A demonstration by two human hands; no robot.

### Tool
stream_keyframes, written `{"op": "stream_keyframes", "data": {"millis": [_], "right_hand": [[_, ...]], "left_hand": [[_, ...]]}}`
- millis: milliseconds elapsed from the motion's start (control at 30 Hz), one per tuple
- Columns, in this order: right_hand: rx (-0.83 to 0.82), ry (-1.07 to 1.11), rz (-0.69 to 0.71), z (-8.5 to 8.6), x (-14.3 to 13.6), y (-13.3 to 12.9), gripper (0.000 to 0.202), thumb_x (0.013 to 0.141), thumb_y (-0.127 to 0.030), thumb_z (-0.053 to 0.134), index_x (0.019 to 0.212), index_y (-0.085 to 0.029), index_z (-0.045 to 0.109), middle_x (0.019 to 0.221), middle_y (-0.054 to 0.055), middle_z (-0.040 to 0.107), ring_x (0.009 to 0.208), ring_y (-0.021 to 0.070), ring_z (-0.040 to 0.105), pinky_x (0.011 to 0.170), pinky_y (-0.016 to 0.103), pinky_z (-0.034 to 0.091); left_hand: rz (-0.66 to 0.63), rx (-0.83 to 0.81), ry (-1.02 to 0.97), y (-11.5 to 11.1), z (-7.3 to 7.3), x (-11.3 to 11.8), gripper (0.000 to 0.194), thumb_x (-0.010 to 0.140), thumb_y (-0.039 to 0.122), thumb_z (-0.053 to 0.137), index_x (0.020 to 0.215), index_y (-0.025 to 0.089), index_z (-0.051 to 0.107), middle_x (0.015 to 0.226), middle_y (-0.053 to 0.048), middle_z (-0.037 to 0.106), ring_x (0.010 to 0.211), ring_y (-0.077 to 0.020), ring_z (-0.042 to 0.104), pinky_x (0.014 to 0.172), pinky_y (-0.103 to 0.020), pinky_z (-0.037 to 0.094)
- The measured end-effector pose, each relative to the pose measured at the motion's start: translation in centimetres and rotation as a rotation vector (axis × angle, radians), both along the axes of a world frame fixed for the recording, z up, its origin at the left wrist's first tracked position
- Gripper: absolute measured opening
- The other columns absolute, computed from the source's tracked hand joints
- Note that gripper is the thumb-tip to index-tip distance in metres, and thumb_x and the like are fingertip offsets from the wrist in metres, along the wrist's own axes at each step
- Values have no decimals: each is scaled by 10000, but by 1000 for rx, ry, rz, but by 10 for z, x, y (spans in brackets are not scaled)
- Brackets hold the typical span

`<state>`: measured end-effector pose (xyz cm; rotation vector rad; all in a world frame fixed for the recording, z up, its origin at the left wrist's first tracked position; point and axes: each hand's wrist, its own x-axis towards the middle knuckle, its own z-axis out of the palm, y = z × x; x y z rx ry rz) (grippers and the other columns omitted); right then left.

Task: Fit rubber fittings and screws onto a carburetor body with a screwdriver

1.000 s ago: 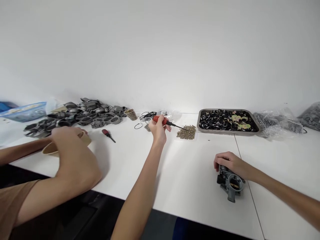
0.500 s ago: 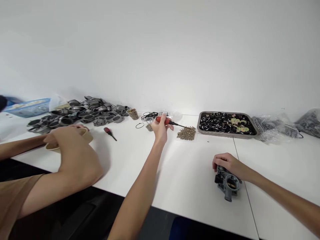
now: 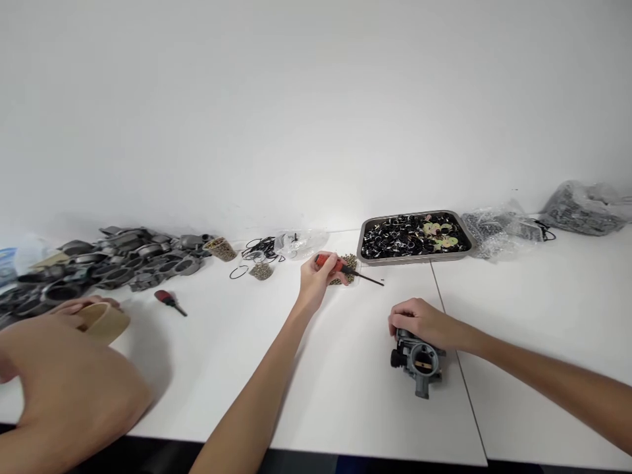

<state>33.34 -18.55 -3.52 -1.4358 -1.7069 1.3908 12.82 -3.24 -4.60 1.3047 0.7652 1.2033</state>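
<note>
My left hand (image 3: 316,280) is closed around the red-and-black handle of a screwdriver (image 3: 363,275). Its shaft points right, past the heap of small brass-coloured screws (image 3: 349,263), which the hand partly covers. The tip is close to a tiny loose piece on the table; whether it bears a screw I cannot tell. My right hand (image 3: 417,321) grips the top of a grey metal carburetor (image 3: 423,365), its round bore facing me and a black knob on its left side. The carburetor rests on the white table (image 3: 355,388).
Behind stands a metal tray (image 3: 415,260) of black clamps and yellowish plates. Plastic bags of parts (image 3: 582,207) lie right. Leftward are black rings (image 3: 261,249), a cup of brass pieces (image 3: 220,249), another screwdriver (image 3: 168,299), grey castings (image 3: 138,253) and a co-worker's arm (image 3: 74,375) with a beige container.
The view has swung right, so things sit further left. My left hand has drawn the screwdriver tip off the screw heap, rightward and nearer me. My right hand keeps the carburetor.
</note>
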Motion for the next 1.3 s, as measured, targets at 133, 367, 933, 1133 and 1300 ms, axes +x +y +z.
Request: {"op": "stream_keyframes", "data": {"millis": [133, 367, 933, 1133, 1300], "right_hand": [[-2, -14, -8, 3, -1, -1, 308, 911, -334, 453, 708, -156, 601, 652, -10, 479, 606, 117, 411, 579, 265, 310], [-20, -11, -8, 6, -2, 0, 292, 905, -321, 460, 713, -150, 599, 636, -22, 434, 587, 105, 372, 555, 260, 289], [94, -215, 3, 25, 32, 21, 432, 948, -520, 445, 969, -138, 647, 814, 58, 620, 571, 107, 445, 544, 259, 328], [264, -717, -380, 50, 134, 81, 175, 856, -302, 625, 963, -168, 660, 999, 101, 687, 812, 185, 604, 675, 275, 410], [155, -849, -346, 34, 162, 103, 183, 814, -285, 669, 955, -170, 662, 996, 83, 704, 839, 203, 632, 657, 271, 428]], "left_hand": [[15, -1, 3, 2, -3, 0, 404, 679, 441, 797, 793, 139, 555, 726, -42, 664, 425, -135, 583, 448, -305, 534], [37, -25, 6, 3, -7, 0, 376, 693, 422, 785, 768, 134, 555, 734, -45, 665, 434, -130, 583, 462, -308, 543], [101, 10, 81, 2, -7, 0, 291, 758, 404, 701, 795, 152, 562, 765, -43, 692, 418, -110, 560, 455, -283, 519], [118, -7, 129, 3, -5, -3, 277, 760, 393, 700, 789, 142, 585, 799, -52, 705, 396, -101, 554, 458, -266, 492], [133, 0, 159, 6, -7, -5, 272, 773, 399, 694, 796, 147, 596, 719, -39, 696, 395, -113, 558, 489, -271, 501]]}}
